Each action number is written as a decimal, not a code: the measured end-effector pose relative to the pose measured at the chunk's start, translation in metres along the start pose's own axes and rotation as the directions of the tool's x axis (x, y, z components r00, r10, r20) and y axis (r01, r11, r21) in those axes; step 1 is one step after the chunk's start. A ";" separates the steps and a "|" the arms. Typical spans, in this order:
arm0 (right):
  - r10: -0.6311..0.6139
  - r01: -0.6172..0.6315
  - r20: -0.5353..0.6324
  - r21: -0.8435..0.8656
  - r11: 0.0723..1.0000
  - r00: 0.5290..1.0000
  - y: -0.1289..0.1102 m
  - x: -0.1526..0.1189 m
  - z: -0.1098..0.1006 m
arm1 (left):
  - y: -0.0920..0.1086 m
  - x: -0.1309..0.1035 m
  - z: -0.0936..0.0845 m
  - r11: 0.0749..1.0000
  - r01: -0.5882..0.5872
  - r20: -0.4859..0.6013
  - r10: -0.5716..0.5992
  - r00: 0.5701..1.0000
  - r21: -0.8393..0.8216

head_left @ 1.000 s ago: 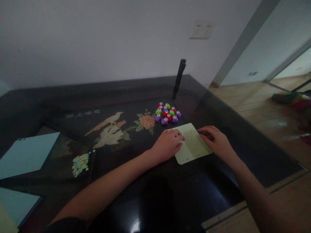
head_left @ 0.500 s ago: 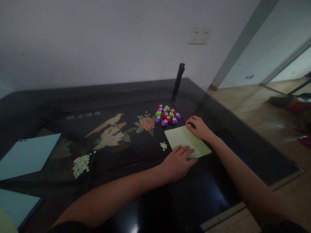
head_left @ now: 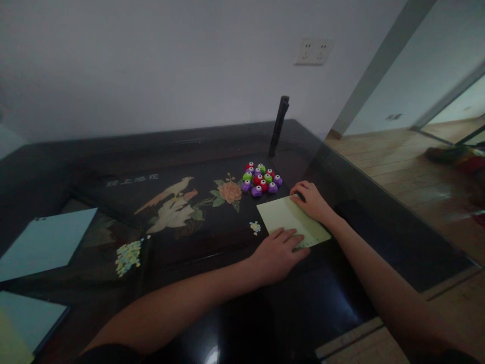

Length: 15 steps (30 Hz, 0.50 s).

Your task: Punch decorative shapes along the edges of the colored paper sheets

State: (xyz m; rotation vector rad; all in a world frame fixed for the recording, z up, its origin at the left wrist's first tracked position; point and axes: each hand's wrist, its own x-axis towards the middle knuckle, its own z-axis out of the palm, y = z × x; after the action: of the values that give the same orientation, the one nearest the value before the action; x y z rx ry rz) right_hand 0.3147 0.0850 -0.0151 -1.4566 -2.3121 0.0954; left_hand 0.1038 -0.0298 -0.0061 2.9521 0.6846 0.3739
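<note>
A pale yellow-green sheet of paper (head_left: 286, 212) lies on the dark table. My left hand (head_left: 278, 255) rests flat on its near left part, fingers stretched over the paper and thumb pointing right. At the far right edge of the sheet, my right hand (head_left: 309, 199) has its fingers bent over the edge and its thumb close to them, pinching the paper there. Just left of the sheet lies a small heap of tiny pale yellow and blue pieces (head_left: 255, 228). Beyond it sits a cluster of red, green and purple eye-shaped toys (head_left: 261, 180).
A larger heap of tiny pieces (head_left: 128, 257) lies to the left. Light blue sheets (head_left: 49, 242) are at the far left, with a yellow corner near the bottom. A black upright post (head_left: 279, 126) stands behind the toys. The dark glossy table (head_left: 182, 151) meets the wall.
The view has shifted very slightly. Both hands keep almost the same places on the yellow-green paper.
</note>
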 end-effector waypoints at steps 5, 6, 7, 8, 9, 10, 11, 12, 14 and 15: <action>-0.001 0.001 -0.010 -0.010 1.000 1.000 -0.001 -0.001 0.000 | 0.000 -0.001 -0.001 1.000 0.002 0.011 -0.002 1.000 -0.002; 0.000 -0.001 -0.009 -0.012 1.000 1.000 -0.001 -0.001 0.000 | 0.000 -0.001 -0.001 1.000 0.001 0.006 -0.001 1.000 0.000; 0.002 -0.003 -0.009 -0.014 1.000 1.000 -0.002 -0.001 0.000 | 0.000 -0.001 0.000 1.000 0.000 0.000 0.000 1.000 0.003; 0.003 -0.003 -0.011 -0.016 1.000 1.000 -0.003 -0.001 0.000 | 0.000 -0.001 0.001 1.000 -0.001 -0.004 0.001 1.000 0.007; 0.001 -0.001 -0.012 -0.019 1.000 1.000 -0.004 -0.002 0.000 | -0.001 0.000 0.001 1.000 -0.003 -0.007 0.003 1.000 0.011; -0.004 0.004 -0.012 -0.021 1.000 1.000 -0.004 -0.002 0.000 | -0.001 0.000 0.002 1.000 -0.006 -0.009 0.006 1.000 0.015; -0.008 0.007 -0.012 -0.022 1.000 1.000 -0.005 -0.002 -0.001 | -0.001 0.001 0.002 1.000 -0.009 -0.013 0.009 1.000 0.023; -0.008 0.008 -0.010 -0.021 1.000 1.000 -0.005 -0.002 -0.001 | -0.002 0.001 0.001 0.999 -0.013 -0.021 0.013 1.000 0.035; 0.001 -0.001 -0.004 -0.007 1.000 1.000 -0.005 -0.002 -0.004 | -0.002 -0.001 -0.005 0.997 -0.033 -0.045 0.036 0.998 0.063; 0.010 -0.010 -0.005 0.006 1.000 1.000 -0.005 -0.002 -0.008 | -0.001 -0.003 -0.010 0.996 -0.054 -0.060 0.059 0.997 0.074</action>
State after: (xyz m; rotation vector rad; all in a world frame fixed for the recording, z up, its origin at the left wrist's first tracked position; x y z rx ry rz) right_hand 0.3141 0.0797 -0.0071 -1.4641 -2.2992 0.1011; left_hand 0.0978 -0.0300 0.0028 3.0451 0.6358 0.4564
